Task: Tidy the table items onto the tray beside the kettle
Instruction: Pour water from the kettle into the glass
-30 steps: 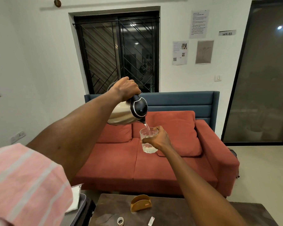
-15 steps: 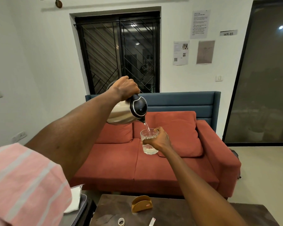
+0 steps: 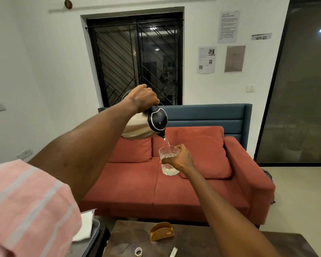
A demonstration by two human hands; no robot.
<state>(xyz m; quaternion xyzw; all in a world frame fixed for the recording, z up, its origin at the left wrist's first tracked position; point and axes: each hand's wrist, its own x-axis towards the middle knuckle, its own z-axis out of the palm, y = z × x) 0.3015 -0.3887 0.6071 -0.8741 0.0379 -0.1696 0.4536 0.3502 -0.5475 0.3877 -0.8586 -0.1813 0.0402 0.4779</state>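
Note:
My left hand (image 3: 144, 98) grips the handle of a steel kettle (image 3: 139, 127) with a black lid, tilted spout-down. A thin stream of water falls from the spout into a clear patterned glass (image 3: 169, 161), which my right hand (image 3: 182, 158) holds from the right side, just below the kettle. A little water sits in the bottom of the glass. Both are held up in the air in front of the sofa. On the dark table (image 3: 193, 242) below lie a wooden napkin holder (image 3: 161, 231), a small tape roll (image 3: 138, 251) and a white sachet (image 3: 173, 251).
A red sofa (image 3: 174, 182) with a blue back stands behind the table. At the lower left, a grey tray-like edge (image 3: 93, 236) carries white paper (image 3: 84, 228), partly hidden by my pink striped sleeve (image 3: 26, 210). A barred window and dark glass door are beyond.
The water stream keeps running and the kettle tilts slightly more. Both hands stay nearly where they were.

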